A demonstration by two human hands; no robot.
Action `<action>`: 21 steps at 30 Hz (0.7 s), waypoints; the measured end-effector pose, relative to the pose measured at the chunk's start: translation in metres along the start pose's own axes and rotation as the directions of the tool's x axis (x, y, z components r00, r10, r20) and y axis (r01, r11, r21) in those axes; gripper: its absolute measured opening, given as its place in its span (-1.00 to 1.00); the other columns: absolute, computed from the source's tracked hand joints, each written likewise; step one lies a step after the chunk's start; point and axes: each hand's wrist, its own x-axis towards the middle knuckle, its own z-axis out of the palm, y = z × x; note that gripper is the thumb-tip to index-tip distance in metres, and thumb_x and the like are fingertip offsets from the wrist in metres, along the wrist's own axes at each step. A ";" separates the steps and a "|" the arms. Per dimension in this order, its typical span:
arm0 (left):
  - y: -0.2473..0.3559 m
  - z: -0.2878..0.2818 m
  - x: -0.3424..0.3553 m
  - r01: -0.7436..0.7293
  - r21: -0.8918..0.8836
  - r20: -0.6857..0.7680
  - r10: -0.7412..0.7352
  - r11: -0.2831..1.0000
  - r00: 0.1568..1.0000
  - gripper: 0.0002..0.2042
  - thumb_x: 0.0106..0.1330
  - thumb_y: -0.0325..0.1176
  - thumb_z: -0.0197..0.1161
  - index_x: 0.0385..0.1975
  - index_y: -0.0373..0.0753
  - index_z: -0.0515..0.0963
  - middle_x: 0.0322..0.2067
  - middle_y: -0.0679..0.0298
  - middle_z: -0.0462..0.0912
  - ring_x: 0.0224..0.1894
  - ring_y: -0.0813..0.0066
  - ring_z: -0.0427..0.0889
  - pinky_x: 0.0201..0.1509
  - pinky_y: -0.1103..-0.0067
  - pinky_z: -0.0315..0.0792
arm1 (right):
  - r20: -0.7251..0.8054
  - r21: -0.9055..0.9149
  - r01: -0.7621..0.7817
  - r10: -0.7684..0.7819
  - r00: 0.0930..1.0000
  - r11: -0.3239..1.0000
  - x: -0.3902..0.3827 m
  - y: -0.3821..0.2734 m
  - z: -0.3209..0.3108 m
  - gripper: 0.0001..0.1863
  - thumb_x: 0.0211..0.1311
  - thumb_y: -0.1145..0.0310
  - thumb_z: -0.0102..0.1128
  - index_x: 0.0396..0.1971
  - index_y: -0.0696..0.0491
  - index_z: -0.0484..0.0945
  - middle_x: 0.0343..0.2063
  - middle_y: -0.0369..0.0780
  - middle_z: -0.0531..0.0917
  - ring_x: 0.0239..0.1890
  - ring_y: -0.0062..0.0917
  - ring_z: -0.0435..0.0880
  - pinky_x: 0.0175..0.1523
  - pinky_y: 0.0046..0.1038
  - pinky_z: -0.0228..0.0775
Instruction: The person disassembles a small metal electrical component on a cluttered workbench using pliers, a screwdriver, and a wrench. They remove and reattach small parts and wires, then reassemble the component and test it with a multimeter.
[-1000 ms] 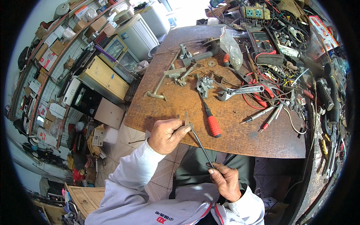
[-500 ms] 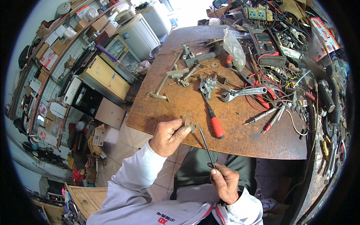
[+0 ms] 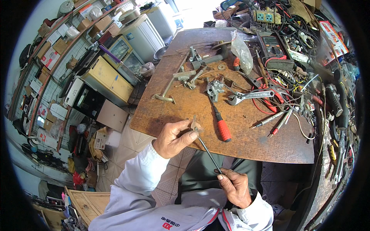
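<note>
My left hand [image 3: 172,139], above the table's near edge, pinches a small flat metal piece [image 3: 194,124] between thumb and fingertips. Lower down, over my lap, my right hand [image 3: 236,189] grips one end of a thin dark rod [image 3: 208,153]. The rod slants up to the left, and its far tip meets the metal piece at my left fingertips. Whether the tip sits in a hole of the piece cannot be made out. A red-handled screwdriver [image 3: 222,129] lies just beyond, its shaft pointing at a grey metal fitting [image 3: 214,90].
On the brown wooden table [image 3: 169,119] lie an adjustable wrench [image 3: 252,95], red-handled pliers [image 3: 268,104], a T-shaped metal rod [image 3: 165,96] and a clear plastic bag [image 3: 242,52]. A multimeter [image 3: 273,46] and tangled wires crowd the right side. Shelves [image 3: 50,77] line the left wall.
The rod in my right hand has moved up and left, so its tip now touches the metal piece; before, a gap lay between them. My left hand has barely moved.
</note>
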 end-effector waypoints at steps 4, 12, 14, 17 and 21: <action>0.001 -0.002 -0.001 0.103 -0.012 0.032 -0.103 0.995 0.994 -0.66 0.51 -0.18 0.17 -0.10 -0.40 0.60 -0.25 0.28 0.68 -0.14 0.57 0.59 0.01 0.54 0.48 | 0.011 -0.031 0.016 -0.016 1.000 0.999 0.000 -0.002 0.000 -0.75 0.37 0.41 0.26 -0.13 0.33 0.65 -0.39 -0.02 0.74 -0.40 -0.51 0.70 -0.26 -0.47 0.53; 0.001 -0.009 -0.002 0.082 -0.042 0.090 -0.078 0.996 0.993 -0.64 0.51 -0.14 0.15 -0.08 -0.38 0.59 -0.25 0.29 0.67 -0.16 0.57 0.58 0.01 0.55 0.45 | 0.028 0.004 0.012 -0.012 1.000 1.000 0.001 0.007 0.003 -0.76 0.35 0.41 0.27 -0.16 0.32 0.65 -0.37 0.01 0.74 -0.39 -0.37 0.74 -0.22 -0.44 0.55; -0.001 -0.011 -0.004 0.033 -0.032 0.105 -0.030 0.999 0.994 -0.63 0.52 -0.11 0.13 -0.07 -0.37 0.58 -0.26 0.30 0.66 -0.22 0.61 0.55 -0.08 0.59 0.45 | 0.020 -0.030 0.054 -0.053 0.998 0.998 0.003 0.005 0.005 -0.75 0.34 0.41 0.27 -0.16 0.32 0.65 -0.35 0.02 0.74 -0.37 -0.34 0.75 -0.20 -0.42 0.56; 0.005 -0.012 -0.006 0.195 -0.201 0.113 -0.175 0.960 0.978 -0.63 0.56 -0.08 0.06 -0.13 -0.33 0.57 -0.44 0.46 0.48 -0.41 0.76 0.33 -0.33 0.72 0.27 | 0.017 -0.078 0.094 -0.093 0.996 0.993 0.004 0.003 0.005 -0.75 0.34 0.41 0.27 -0.16 0.32 0.65 -0.34 0.04 0.74 -0.34 -0.30 0.77 -0.18 -0.41 0.57; 0.012 -0.010 -0.002 0.224 -0.177 0.102 -0.209 0.958 0.973 -0.57 0.59 -0.04 -0.03 -0.10 -0.34 0.57 -0.49 0.50 0.38 -0.50 0.77 0.20 -0.43 0.71 0.13 | 0.006 -0.092 0.077 -0.077 0.997 0.993 0.005 -0.001 0.005 -0.74 0.33 0.41 0.28 -0.16 0.32 0.65 -0.34 0.04 0.74 -0.35 -0.31 0.77 -0.19 -0.41 0.57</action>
